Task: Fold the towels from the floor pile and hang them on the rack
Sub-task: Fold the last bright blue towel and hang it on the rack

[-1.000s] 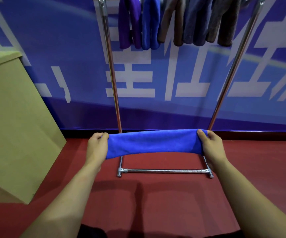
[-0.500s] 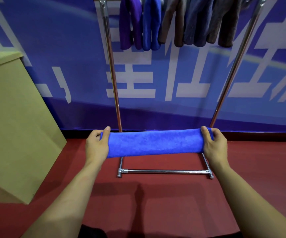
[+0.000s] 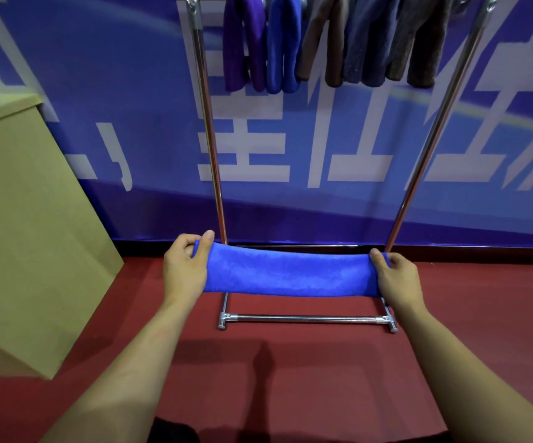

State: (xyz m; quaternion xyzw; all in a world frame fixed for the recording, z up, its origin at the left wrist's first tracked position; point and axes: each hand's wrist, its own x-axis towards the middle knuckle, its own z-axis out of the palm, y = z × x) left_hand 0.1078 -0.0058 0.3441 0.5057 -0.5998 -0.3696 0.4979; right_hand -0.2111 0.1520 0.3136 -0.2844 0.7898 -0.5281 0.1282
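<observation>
I hold a bright blue towel (image 3: 290,272) folded into a long band, stretched level in front of me above the red floor. My left hand (image 3: 184,266) grips its left end, thumb on top. My right hand (image 3: 397,278) grips its right end. The chrome rack (image 3: 209,139) stands straight ahead against the wall. Several folded towels hang over its top bar: a purple one (image 3: 242,43), a blue one (image 3: 282,49), a brown one (image 3: 322,43), a grey-blue one (image 3: 369,39) and a dark brown one (image 3: 421,43). No floor pile is in view.
A tan wooden box (image 3: 25,219) stands on the floor at the left, close to my left arm. The rack's base bar (image 3: 306,319) lies on the red floor (image 3: 290,378) just below the towel. A blue banner with white characters (image 3: 338,148) covers the wall behind.
The towel band has widened slightly and sagged a little in the middle. My thumbs have shifted on top of its ends; both hands stay at about the same height.
</observation>
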